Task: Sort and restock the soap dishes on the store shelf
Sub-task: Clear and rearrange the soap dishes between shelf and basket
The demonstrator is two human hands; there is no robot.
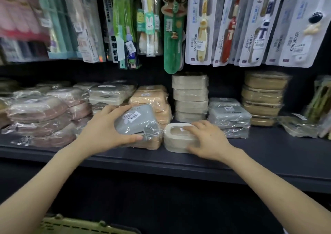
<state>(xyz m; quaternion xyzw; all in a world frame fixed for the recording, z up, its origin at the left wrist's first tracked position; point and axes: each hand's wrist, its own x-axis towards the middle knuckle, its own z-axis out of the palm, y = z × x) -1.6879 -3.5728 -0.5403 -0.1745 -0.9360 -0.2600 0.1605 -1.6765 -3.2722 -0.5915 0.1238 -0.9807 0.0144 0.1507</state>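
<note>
Grey dish point(136, 120) gripped by left hand point(105, 126), cream dish point(174, 141) by right hand point(206, 138), shelf point(268, 153) front edge; grey best squared onto grey stack point(229, 116)

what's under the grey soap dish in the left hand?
A wrapped peach soap dish shows beneath the grey soap dish gripped by the left hand. Its top is covered, so contact cannot be judged.

The dark shelf point(268, 149) carries shrink-wrapped soap dishes stacked by colour. From left to right stand a pink stack point(39, 111), a grey-and-cream stack point(107, 94), a peach stack point(152, 97), a cream stack point(190, 97), a grey stack point(229, 115) and a tan stack point(263, 94). A single cream dish point(174, 142) lies near the front edge, and a loose wrapped dish point(299, 128) sits far right.
</note>
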